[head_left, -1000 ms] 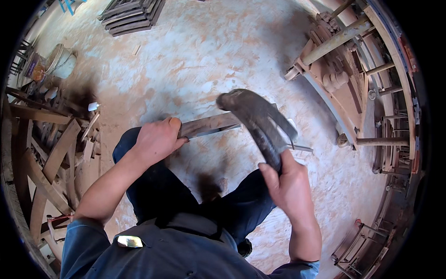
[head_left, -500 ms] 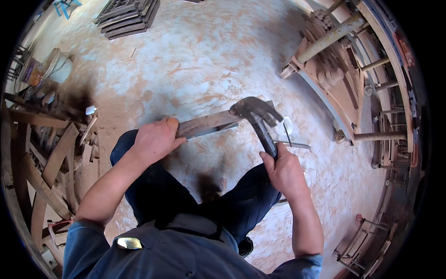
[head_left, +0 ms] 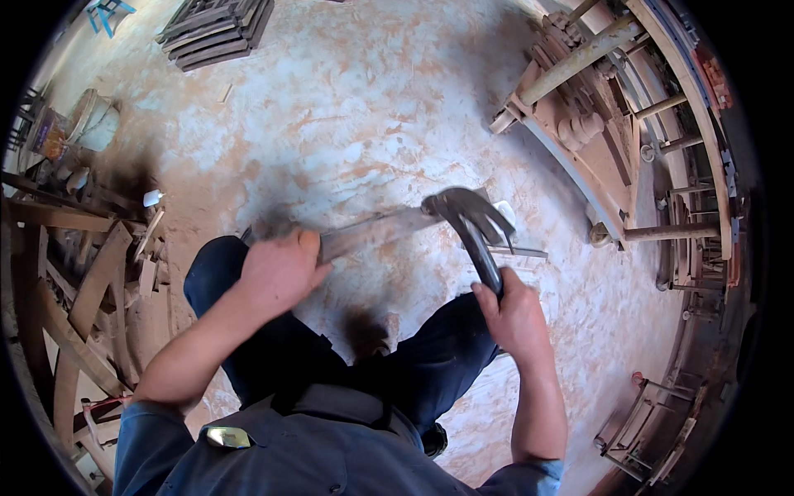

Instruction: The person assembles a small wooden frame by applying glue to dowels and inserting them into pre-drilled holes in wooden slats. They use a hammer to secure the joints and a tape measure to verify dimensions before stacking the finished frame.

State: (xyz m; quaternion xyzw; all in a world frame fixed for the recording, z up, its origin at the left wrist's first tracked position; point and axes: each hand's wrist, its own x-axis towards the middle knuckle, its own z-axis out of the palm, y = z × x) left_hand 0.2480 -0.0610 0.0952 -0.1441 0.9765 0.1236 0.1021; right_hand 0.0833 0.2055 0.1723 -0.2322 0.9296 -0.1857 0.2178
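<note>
In front of my knees, my left hand [head_left: 281,274] is closed round the near-left end of a flat wooden bar [head_left: 376,230], which is smeared by motion. My right hand [head_left: 514,314] grips the dark handle of a claw hammer [head_left: 478,240]. The hammer head lies over the bar's right end, its claws pointing right; whether they touch cannot be made out. Behind the hammer, a small whitish object [head_left: 504,215] is partly hidden. A thin grey strip [head_left: 526,251] lies on the floor beside it.
Scrap boards [head_left: 91,306] are heaped at the left, with a pale bucket [head_left: 98,124] beyond. A stack of dark wooden frames [head_left: 217,33] stands at the far left. At the right, a rack of poles [head_left: 583,62] has wooden pieces by it, and a small frame [head_left: 653,422] stands nearer.
The wooden bar has blurred and its right end no longer shows beyond the hammer head. The hammer has shifted slightly right and down. Both hands keep their grips.
</note>
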